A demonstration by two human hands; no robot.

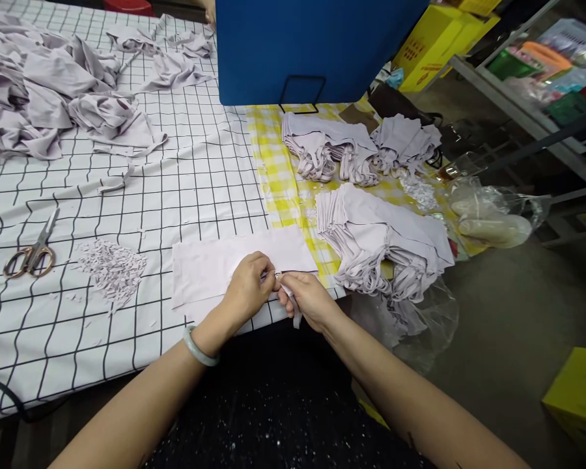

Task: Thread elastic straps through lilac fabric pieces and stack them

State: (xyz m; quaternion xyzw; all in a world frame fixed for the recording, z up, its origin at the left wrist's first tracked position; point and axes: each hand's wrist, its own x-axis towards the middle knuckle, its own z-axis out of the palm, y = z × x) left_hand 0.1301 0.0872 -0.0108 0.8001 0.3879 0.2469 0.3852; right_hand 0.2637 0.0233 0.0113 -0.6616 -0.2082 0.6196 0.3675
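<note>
I've got bare forearms (141,404) here, a pale green bangle (198,348) behind the left hand (248,286), and dark speckled clothing (273,404) underneath.

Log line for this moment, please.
left hand: pinching pale lilac fabric piece edge | right hand: holding thin lilac strip | nearby: gold-handled scissors

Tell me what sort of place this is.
Likely a small garment workshop: stacked pale fabric pieces, a heap of loose cloth, and scissors beside snipped trimmings on the table.
</note>
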